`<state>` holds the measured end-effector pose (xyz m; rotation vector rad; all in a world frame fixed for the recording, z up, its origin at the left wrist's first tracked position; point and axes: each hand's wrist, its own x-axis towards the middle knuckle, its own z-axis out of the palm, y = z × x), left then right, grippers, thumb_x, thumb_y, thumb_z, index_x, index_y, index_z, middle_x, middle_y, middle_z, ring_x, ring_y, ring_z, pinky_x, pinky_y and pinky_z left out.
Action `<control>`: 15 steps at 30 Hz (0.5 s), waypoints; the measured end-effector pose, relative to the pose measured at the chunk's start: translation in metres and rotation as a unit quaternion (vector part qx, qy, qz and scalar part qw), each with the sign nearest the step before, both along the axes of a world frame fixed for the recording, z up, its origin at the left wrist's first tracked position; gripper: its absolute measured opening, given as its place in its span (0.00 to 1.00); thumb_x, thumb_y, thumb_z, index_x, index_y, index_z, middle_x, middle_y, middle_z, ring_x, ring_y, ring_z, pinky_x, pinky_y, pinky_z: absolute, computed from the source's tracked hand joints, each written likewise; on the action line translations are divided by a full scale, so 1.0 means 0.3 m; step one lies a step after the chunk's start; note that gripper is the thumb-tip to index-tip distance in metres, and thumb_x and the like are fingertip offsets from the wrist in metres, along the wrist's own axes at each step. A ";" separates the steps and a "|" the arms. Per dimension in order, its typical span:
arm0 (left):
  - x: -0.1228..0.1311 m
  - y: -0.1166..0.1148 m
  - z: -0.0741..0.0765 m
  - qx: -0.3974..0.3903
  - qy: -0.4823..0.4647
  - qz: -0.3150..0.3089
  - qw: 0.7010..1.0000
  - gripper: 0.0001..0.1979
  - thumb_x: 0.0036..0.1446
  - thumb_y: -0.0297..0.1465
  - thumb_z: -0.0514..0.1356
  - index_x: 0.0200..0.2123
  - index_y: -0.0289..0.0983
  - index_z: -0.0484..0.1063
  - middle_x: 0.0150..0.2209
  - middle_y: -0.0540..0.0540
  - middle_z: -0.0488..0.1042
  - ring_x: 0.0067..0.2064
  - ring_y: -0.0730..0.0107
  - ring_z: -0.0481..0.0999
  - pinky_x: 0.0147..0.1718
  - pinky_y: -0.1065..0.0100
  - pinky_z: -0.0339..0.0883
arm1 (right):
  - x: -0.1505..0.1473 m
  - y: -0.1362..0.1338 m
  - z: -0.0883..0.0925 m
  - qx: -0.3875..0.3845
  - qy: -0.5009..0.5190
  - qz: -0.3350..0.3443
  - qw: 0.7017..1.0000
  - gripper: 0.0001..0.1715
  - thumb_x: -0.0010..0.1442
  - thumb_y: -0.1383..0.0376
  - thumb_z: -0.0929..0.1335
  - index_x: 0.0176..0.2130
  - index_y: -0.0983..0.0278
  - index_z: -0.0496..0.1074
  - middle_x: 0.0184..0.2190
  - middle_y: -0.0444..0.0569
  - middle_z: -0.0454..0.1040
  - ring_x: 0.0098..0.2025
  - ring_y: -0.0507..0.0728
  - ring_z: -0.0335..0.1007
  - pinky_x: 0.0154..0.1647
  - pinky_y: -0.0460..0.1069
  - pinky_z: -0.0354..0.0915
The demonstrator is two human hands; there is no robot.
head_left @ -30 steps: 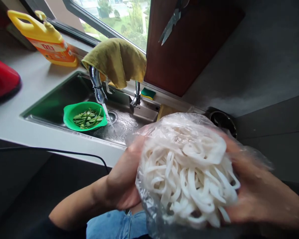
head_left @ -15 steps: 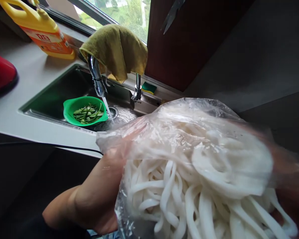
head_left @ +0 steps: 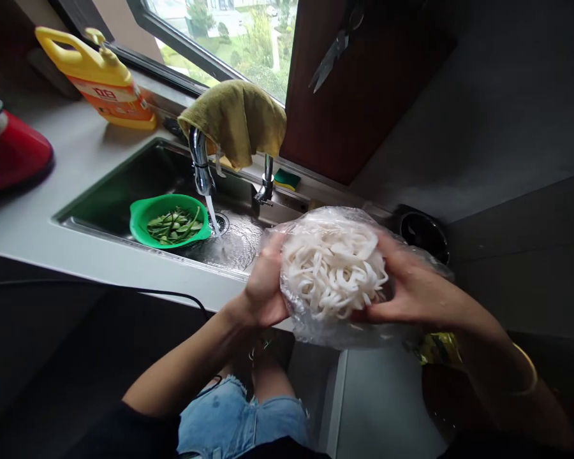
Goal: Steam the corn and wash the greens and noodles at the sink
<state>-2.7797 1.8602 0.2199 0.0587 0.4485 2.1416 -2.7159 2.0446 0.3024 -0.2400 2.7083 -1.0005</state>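
Note:
A clear plastic bag (head_left: 316, 331) of thick white noodles (head_left: 337, 271) is held up between my two hands, right of the sink. My left hand (head_left: 266, 287) grips the bag's left side, its fingers partly hidden behind the plastic. On the right side, my right hand (head_left: 406, 287) is wrapped round the bag, thumb and fingers against the noodles. Water runs from the chrome faucet (head_left: 201, 162) into the metal sink (head_left: 172, 150). A green basket (head_left: 141, 223) with cut green vegetables (head_left: 175, 226) sits in the sink, left of the stream.
An olive cloth (head_left: 239, 118) drapes over the faucet. Behind the sink lies a green and yellow sponge (head_left: 287, 180). A yellow jug (head_left: 108, 83) and a red appliance (head_left: 16, 153) stand at the left. A dark round pot (head_left: 423, 234) is at the right; scissors (head_left: 332, 57) hang above.
The bag of noodles and both hands have moved away from the camera, up and leftward in view. The dark pot and my denim shorts now show more.

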 end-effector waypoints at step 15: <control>0.006 0.346 -0.817 -0.229 -0.052 -0.049 0.971 0.33 0.67 0.48 0.40 0.48 0.28 0.74 0.43 0.34 0.79 0.50 0.51 0.77 0.51 0.57 0.69 | 0.002 0.283 -0.909 -0.010 -0.086 -0.133 0.987 0.48 0.45 0.62 0.75 0.62 0.67 0.60 0.59 0.60 0.68 0.61 0.65 0.64 0.65 0.60 0.55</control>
